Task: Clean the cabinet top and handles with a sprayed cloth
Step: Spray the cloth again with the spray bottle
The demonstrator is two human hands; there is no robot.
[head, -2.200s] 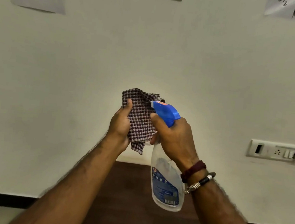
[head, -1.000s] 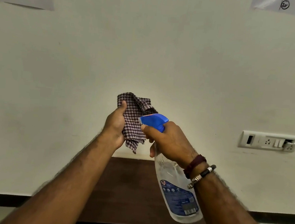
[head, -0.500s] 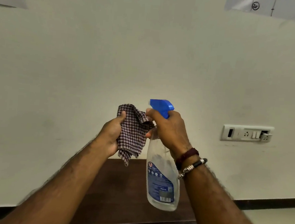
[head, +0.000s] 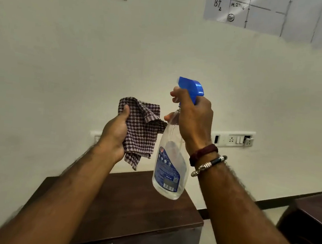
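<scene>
Checked cloth (head: pixel 139 130) bunched in my left hand (head: pixel 115 135), spray bottle (head: pixel 169 161) gripped at the neck by my right hand (head: pixel 193 122).
Nozzle points past the cloth's top, so mist could hit the wall; the dark cabinet top (head: pixel 130 206) below is unwiped.

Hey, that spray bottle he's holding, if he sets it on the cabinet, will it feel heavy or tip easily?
Probably light: the clear bottle looks mostly empty. Likely tippy, being tall and narrow with a blue trigger head on top. The right hand grips its neck.
</scene>
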